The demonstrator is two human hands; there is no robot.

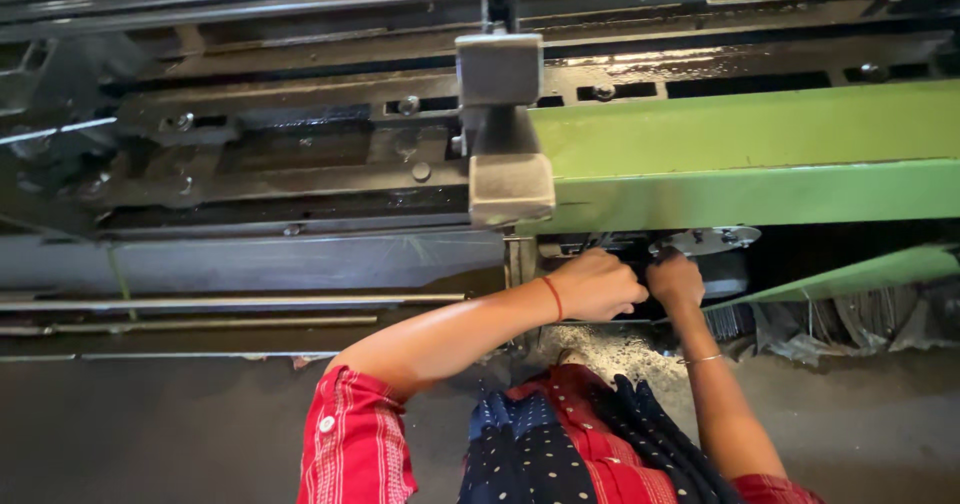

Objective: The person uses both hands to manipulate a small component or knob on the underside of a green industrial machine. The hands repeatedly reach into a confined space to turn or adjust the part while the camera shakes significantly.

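Note:
Both my hands reach under the green beam (740, 154) of a large loom-like machine. My left hand (598, 284), with a red thread at the wrist, is curled shut against a dark part below the beam. My right hand (676, 282), with a thin bangle on the forearm, is closed on a dark part just under a round metal disc (712, 239). What the fingers hold is hidden in shadow. My sleeves are red with white stripes.
A grey metal block (508, 186) hangs down just above my left hand. Oily dark rails and bolted plates (300, 144) run across the left. Dark bristles and crumpled plastic (850, 319) lie to the right. Lint covers the floor (620, 349) below.

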